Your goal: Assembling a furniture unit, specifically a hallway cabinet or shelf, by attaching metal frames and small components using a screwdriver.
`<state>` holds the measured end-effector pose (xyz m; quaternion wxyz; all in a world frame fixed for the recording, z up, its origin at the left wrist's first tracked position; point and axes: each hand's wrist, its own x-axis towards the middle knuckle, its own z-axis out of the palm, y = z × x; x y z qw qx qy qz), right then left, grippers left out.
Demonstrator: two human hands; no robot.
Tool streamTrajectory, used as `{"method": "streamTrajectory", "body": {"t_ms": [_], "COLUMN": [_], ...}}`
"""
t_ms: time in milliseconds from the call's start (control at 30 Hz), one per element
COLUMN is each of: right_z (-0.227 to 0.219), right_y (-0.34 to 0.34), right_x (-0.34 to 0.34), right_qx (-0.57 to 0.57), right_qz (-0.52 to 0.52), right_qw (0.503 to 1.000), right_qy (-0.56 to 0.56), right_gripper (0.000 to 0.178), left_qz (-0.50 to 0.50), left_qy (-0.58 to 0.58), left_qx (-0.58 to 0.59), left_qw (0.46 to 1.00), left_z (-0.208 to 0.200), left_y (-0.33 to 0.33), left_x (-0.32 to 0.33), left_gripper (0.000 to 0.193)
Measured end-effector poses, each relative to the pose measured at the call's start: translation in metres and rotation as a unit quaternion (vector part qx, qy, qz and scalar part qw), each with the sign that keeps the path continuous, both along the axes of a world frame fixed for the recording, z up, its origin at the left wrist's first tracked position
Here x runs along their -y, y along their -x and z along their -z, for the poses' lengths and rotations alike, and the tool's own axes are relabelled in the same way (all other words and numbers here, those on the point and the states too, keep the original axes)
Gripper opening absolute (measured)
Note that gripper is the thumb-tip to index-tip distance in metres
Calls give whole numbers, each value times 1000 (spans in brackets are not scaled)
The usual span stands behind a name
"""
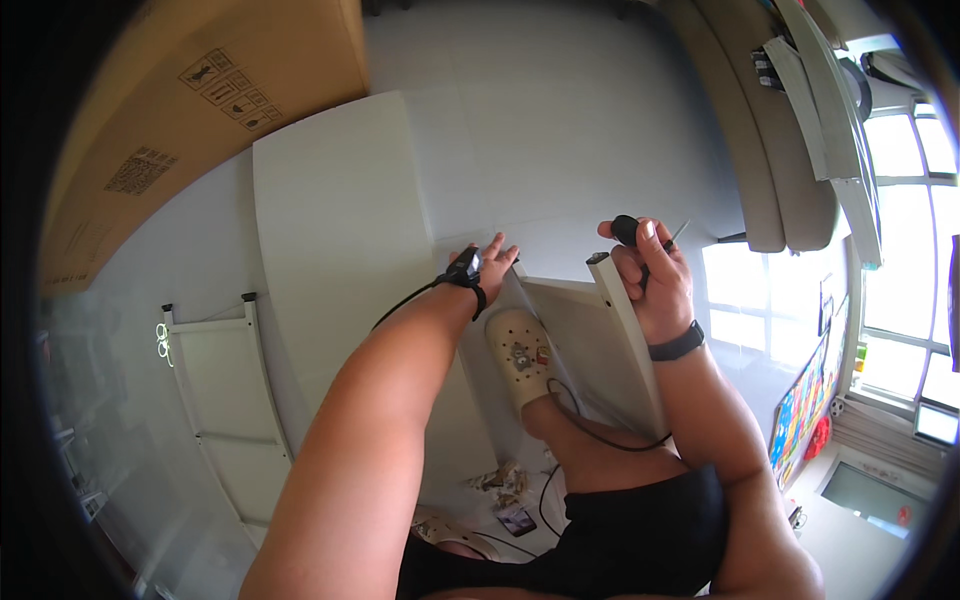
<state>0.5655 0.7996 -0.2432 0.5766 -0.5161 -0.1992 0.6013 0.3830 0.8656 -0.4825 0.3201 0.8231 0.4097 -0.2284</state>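
Note:
My right hand [655, 275] is closed around a screwdriver with a black handle [625, 229]; its thin metal shaft sticks out past the thumb. Right beside that hand stands a white frame leg [625, 320] with a black end cap, part of a white frame with a panel [585, 325] that leans by my leg. My left hand [495, 270] is stretched out with its fingers apart, close to the frame's other capped corner. Whether the fingertips touch that corner I cannot tell. A black device on a strap sits at the left wrist, and a dark band circles the right one.
A long white board [340, 200] lies on the floor to the left, beside a big cardboard box [220, 110]. Another white frame [225, 375] lies further left. My clog [520, 350] and a loose black cable [610, 440] are by the frame. A brown sofa [740, 130] stands at far right.

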Motion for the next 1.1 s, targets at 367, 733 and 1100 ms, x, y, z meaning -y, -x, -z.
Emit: {"method": "streamTrajectory", "body": {"t_ms": [367, 733, 1100], "right_z": [0, -1, 0], "right_y": [-2, -8, -9], "right_x": [0, 0, 0], "right_qx": [5, -6, -14], "right_qz": [2, 6, 5], "right_qw": [1000, 1000, 1000], "right_qy": [2, 2, -12], "right_gripper": [17, 17, 17], "left_qz": [41, 111, 107], "left_qy": [-4, -54, -4], "left_qx": [114, 57, 3], "left_qw": [993, 991, 994], "left_z": [6, 12, -7], "left_y": [1, -7, -3], "left_x": [-12, -4, -1], "left_gripper": [97, 88, 78]}}
